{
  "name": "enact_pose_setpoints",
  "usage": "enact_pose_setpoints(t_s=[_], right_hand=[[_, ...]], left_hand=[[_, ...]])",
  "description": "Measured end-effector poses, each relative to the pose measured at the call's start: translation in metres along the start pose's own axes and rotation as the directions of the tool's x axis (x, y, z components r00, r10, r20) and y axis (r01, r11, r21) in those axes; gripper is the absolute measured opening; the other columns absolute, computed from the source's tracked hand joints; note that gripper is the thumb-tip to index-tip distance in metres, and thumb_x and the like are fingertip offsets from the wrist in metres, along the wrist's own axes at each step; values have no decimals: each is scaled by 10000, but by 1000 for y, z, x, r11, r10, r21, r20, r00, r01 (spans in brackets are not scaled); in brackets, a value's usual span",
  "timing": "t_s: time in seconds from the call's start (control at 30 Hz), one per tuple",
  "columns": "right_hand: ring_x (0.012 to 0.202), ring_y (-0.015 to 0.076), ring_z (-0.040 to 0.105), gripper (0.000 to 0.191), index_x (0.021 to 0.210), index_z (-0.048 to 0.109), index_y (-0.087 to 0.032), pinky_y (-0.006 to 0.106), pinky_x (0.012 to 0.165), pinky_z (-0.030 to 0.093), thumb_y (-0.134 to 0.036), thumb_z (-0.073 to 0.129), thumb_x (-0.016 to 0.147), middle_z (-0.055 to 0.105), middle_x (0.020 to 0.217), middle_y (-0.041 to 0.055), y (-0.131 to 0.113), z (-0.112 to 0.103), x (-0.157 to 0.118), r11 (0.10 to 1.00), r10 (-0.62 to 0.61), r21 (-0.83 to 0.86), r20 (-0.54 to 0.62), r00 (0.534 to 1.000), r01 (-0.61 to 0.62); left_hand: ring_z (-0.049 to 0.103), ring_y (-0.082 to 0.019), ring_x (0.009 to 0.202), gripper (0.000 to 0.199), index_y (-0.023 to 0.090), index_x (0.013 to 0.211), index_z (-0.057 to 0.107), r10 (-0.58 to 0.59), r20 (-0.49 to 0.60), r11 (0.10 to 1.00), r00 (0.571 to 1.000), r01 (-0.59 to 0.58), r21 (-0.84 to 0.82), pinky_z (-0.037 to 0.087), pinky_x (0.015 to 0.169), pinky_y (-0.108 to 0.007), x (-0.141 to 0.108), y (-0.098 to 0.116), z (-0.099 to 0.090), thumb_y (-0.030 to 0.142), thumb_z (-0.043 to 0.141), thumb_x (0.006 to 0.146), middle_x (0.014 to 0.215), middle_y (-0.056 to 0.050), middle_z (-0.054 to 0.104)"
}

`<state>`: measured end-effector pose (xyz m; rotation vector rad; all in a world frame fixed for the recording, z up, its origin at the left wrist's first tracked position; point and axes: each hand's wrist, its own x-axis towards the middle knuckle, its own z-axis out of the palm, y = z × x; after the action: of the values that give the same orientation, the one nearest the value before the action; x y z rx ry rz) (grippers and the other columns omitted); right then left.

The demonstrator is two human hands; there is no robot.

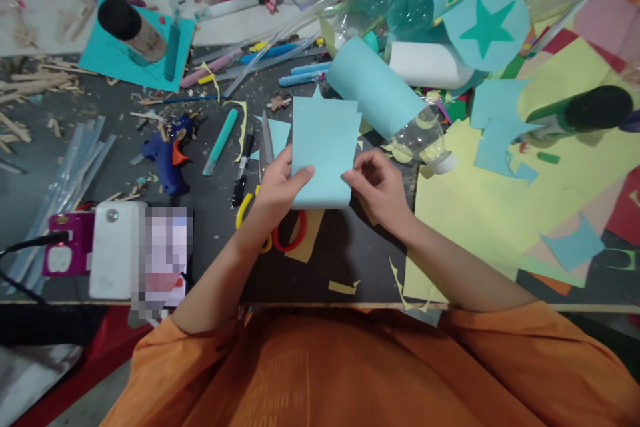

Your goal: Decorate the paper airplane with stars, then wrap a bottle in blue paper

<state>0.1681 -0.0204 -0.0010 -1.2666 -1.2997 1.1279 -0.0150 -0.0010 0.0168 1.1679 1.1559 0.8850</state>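
Observation:
A sheet of light blue paper (325, 137), folded over with a rounded fold at its near end, is held above the dark table. My left hand (283, 187) grips its left side, thumb on top and fingers underneath. At the lower right edge my right hand (377, 190) pinches the paper between thumb and fingers; those fingertips are partly hidden. Beneath my left hand and the paper lie scissors (295, 232) with a red and a yellow handle, their blades pointing away. Beside them on the left is a black marker (243, 173).
Left lie a blue glue gun (167, 160), a teal cutter (221, 142), a white power bank (117, 250) and glue sticks (65, 193). Behind the paper rests a blue-wrapped bottle (375, 87). Yellow paper (450, 213), cut scraps and a dark-capped bottle (585, 110) cover the right side.

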Motion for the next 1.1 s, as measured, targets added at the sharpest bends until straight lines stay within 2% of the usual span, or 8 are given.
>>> enact_pose_setpoints(t_s=[0.17, 0.27, 0.37, 0.5, 0.7, 0.83, 0.97, 1.1], right_hand=[[710, 158, 592, 543, 1022, 580, -259, 309, 606, 521, -758, 607, 810, 643, 883, 18, 12, -5, 6, 998, 5, 66, -60, 998, -1], [692, 167, 589, 490, 972, 642, -260, 319, 599, 529, -718, 660, 797, 629, 791, 1, 12, -8, 7, 994, 59, 97, -83, 995, -51], [658, 159, 565, 474, 872, 671, -247, 309, 579, 510, -692, 744, 725, 617, 729, -12, 7, -8, 7, 982, 119, 157, -56, 991, -109], [648, 146, 551, 497, 778, 659, -216, 288, 567, 477, -688, 777, 675, 625, 708, -8, 1, -8, 7, 975, 148, 158, 71, 986, -157], [561, 101, 406, 514, 660, 559, -211, 247, 508, 330, -684, 753, 709, 463, 589, -45, -1, -8, 8, 987, 121, 85, 139, 983, -133], [533, 89, 380, 527, 706, 558, -222, 239, 493, 324, -716, 741, 691, 444, 582, -61, -3, -6, 10, 983, 118, 129, 112, 987, -132], [476, 79, 387, 492, 720, 541, -232, 228, 444, 325, -670, 762, 692, 435, 543, -81, -1, -6, 12, 973, 149, 162, 92, 985, -162], [408, 77, 375, 483, 742, 518, -248, 232, 391, 332, -656, 771, 698, 408, 506, -103, 2, -8, 12, 961, 175, 200, 98, 980, -192]], left_hand=[[695, -262, 1070, 448, 174, 1208, 627, -63, 192, 998, 979, 67, -13, 555, 940, -372, 0, 5, 0, 355, 672, 800, 1157, -83, 744], [711, -252, 985, 435, 181, 1194, 634, -122, 272, 993, 955, 115, 41, 566, 847, -340, -2, 8, 1, 340, 665, 790, 1071, -70, 758], [715, -225, 907, 480, 196, 1230, 591, -97, 210, 995, 973, 92, 33, 555, 763, -293, -2, 8, 2, 369, 678, 790, 994, -60, 749], [700, -185, 850, 569, 238, 1314, 539, 24, 62, 999, 998, -25, 27, 538, 743, -261, -1, 5, 1, 380, 718, 793, 893, -22, 703], [625, -159, 815, 247, 220, 1045, 686, 146, 9, 961, 989, -144, 235, 499, 727, -255, 0, 2, -2, 376, 674, 853, 930, -36, 682], [557, -148, 744, 215, 224, 1019, 692, 146, 6, 948, 989, -141, 286, 459, 693, -257, 2, -1, -3, 361, 650, 859, 837, -17, 642], [451, -141, 615, 223, 246, 1041, 684, 136, -7, 960, 991, -130, 246, 414, 648, -273, 5, -3, -5, 351, 664, 845, 623, 41, 408], [278, -126, 526, 211, 266, 1033, 666, 116, -10, 971, 993, -111, 210, 314, 577, -283, 6, -3, -6, 364, 672, 846, 601, 74, 185]])
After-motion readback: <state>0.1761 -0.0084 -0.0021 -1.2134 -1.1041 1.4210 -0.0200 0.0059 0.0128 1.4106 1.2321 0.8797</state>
